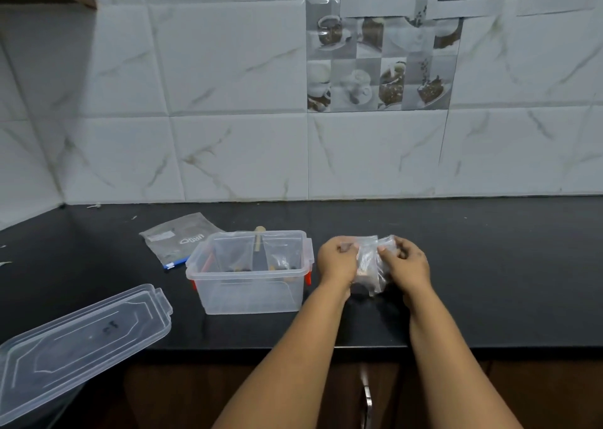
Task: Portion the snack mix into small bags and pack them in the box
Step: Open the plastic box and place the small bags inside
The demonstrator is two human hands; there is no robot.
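A small clear bag [370,262] with a little snack mix at its bottom hangs just above the black counter [489,265]. My left hand [336,259] pinches its upper left edge and my right hand [406,262] pinches its upper right edge. To the left stands an open clear plastic box [249,295] with red clips. Inside it I see clear bags, some dark snack pieces and a wooden stick leaning at the back wall.
The box's clear lid [78,340] lies at the front left, hanging over the counter edge. A flat zip bag [179,238] with a blue strip lies behind the box. A tiled wall closes the back; cabinet doors with a metal handle [367,396] sit below.
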